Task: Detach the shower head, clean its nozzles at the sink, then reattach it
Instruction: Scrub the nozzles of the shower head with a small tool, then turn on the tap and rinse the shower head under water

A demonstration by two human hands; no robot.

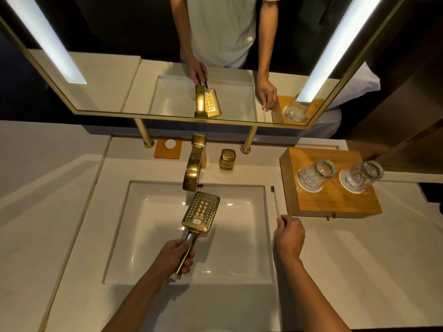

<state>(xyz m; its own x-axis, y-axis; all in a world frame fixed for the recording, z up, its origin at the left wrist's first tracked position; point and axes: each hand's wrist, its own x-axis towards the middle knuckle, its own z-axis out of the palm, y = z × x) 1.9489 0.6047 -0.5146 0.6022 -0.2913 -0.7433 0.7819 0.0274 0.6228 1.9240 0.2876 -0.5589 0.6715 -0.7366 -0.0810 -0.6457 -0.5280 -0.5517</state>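
A gold shower head (pixel 201 212) with a square nozzle face turned up hangs over the white sink (pixel 239 236), just in front of the gold tap (pixel 194 168). My left hand (pixel 176 256) is shut on its handle. A thin toothbrush (pixel 275 201) lies on the counter along the sink's right rim, bristles pointing to the wall. My right hand (pixel 290 236) has its fingertips pinched on the near end of the toothbrush, which still rests on the counter.
A wooden box (pixel 330 204) with two upturned glasses (pixel 316 174) stands right of the sink. A small gold jar (pixel 227 159) and an orange coaster (pixel 167 147) sit by the tap. The mirror (pixel 167 68) rises behind on two gold posts.
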